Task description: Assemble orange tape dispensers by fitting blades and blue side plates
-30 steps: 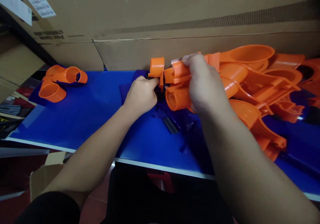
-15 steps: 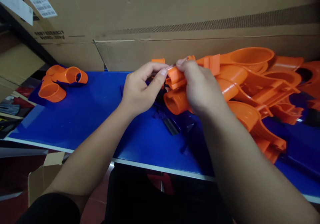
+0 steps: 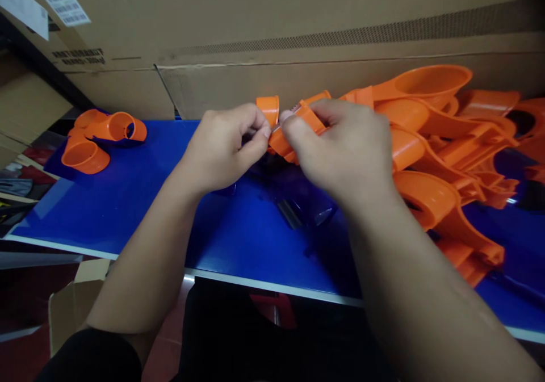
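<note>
My right hand [image 3: 351,146] is closed around a small ridged orange plastic part [image 3: 310,119], with the thumb pressed along its near side. A thin, pale, toothed edge shows on top of the part beside that thumb. My left hand [image 3: 221,146] is closed in a pinch at the part's left end; what lies between its fingertips is too small to make out. Just behind the hands sits an orange tube end [image 3: 268,107]. Below them on the blue table [image 3: 145,200] lie dark translucent blue pieces [image 3: 304,192] and a small black block [image 3: 290,214].
A pile of orange plastic tubes and funnels [image 3: 419,124] covers the table's right side. An orange branched tube piece [image 3: 86,158] stands at the far left. Cardboard [image 3: 276,16] walls off the back. An open carton [image 3: 74,299] sits below the front edge.
The orange part has turned and tilted in my right hand, whose thumb now lies across it. My left hand has shifted slightly left, its fingers more curled.
</note>
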The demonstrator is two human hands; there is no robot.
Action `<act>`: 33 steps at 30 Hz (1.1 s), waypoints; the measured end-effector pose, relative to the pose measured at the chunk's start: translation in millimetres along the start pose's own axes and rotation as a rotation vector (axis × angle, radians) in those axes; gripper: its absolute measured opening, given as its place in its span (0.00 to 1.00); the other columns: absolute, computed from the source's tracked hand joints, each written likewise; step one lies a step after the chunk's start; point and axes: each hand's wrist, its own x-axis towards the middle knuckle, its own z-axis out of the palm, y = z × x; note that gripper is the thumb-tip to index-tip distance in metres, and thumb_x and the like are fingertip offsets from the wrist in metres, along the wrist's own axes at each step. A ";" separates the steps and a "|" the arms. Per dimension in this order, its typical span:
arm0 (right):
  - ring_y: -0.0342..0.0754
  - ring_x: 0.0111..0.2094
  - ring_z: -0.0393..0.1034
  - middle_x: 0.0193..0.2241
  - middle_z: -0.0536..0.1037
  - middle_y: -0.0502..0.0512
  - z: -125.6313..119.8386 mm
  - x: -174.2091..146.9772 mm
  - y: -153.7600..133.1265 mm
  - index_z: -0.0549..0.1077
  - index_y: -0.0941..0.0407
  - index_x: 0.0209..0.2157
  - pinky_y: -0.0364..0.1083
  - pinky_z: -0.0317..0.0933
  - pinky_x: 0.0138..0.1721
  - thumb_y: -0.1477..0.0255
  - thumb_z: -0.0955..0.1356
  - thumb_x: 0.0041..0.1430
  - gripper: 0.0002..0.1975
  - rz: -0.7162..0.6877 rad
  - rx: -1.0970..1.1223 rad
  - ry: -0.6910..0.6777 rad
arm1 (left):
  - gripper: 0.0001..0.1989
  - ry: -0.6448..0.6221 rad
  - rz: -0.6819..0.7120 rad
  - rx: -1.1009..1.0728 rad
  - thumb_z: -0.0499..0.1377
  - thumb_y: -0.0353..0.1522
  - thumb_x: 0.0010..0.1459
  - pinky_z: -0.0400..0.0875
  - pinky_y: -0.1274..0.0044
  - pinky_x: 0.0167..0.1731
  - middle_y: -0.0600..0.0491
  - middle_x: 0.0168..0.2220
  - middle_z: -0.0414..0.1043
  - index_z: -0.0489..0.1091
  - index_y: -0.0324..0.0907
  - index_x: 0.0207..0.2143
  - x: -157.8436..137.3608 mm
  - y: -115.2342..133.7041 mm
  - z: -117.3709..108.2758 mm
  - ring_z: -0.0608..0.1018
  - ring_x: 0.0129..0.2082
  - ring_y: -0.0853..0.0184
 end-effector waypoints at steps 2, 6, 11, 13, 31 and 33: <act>0.53 0.31 0.69 0.23 0.70 0.53 -5.1 1.0 -2.5 0.74 0.53 0.26 0.52 0.57 0.37 0.50 0.67 0.65 0.22 0.009 -0.123 0.035 | 0.08 -0.002 0.022 0.045 0.58 0.33 0.67 0.69 0.76 0.32 0.56 0.28 0.74 0.73 0.43 0.34 -0.2 1.2 2.2 0.75 0.29 0.70; 0.49 0.27 0.63 0.20 0.63 0.51 -13.6 3.5 -6.5 0.75 0.54 0.27 0.51 0.53 0.36 0.46 0.65 0.65 0.26 0.019 -0.251 0.082 | 0.09 -0.025 0.047 0.079 0.56 0.34 0.68 0.71 0.75 0.35 0.55 0.30 0.74 0.73 0.44 0.35 -0.7 2.0 2.3 0.76 0.31 0.69; 0.45 0.25 0.57 0.20 0.62 0.49 -16.6 3.7 -8.5 0.76 0.54 0.27 0.49 0.45 0.33 0.46 0.62 0.69 0.29 0.033 -0.186 0.128 | 0.10 -0.062 0.003 0.052 0.56 0.38 0.68 0.73 0.74 0.38 0.54 0.30 0.74 0.74 0.45 0.37 -1.9 2.3 -3.5 0.78 0.33 0.66; 0.45 0.26 0.57 0.21 0.63 0.49 -15.2 3.9 -5.9 0.74 0.54 0.26 0.50 0.43 0.32 0.46 0.63 0.69 0.29 0.019 -0.143 0.126 | 0.10 -0.079 -0.016 0.044 0.57 0.38 0.67 0.74 0.73 0.39 0.53 0.30 0.74 0.75 0.45 0.37 -2.5 1.5 -6.2 0.78 0.34 0.64; 0.52 0.41 0.72 0.33 0.75 0.54 -24.0 13.9 5.8 0.69 0.50 0.28 0.52 0.62 0.46 0.64 0.63 0.65 0.12 -0.107 0.253 0.290 | 0.07 -0.258 -0.160 0.260 0.59 0.34 0.61 0.73 0.69 0.36 0.50 0.27 0.76 0.74 0.43 0.31 -3.2 -22.4 35.3 0.77 0.27 0.62; 0.52 0.40 0.72 0.33 0.75 0.53 -24.0 16.0 9.5 0.69 0.49 0.29 0.52 0.64 0.46 0.66 0.62 0.63 0.09 -0.123 0.355 0.266 | 0.09 -0.269 -0.157 0.294 0.59 0.35 0.62 0.73 0.68 0.36 0.48 0.28 0.77 0.74 0.42 0.30 -4.0 -24.1 41.0 0.78 0.28 0.60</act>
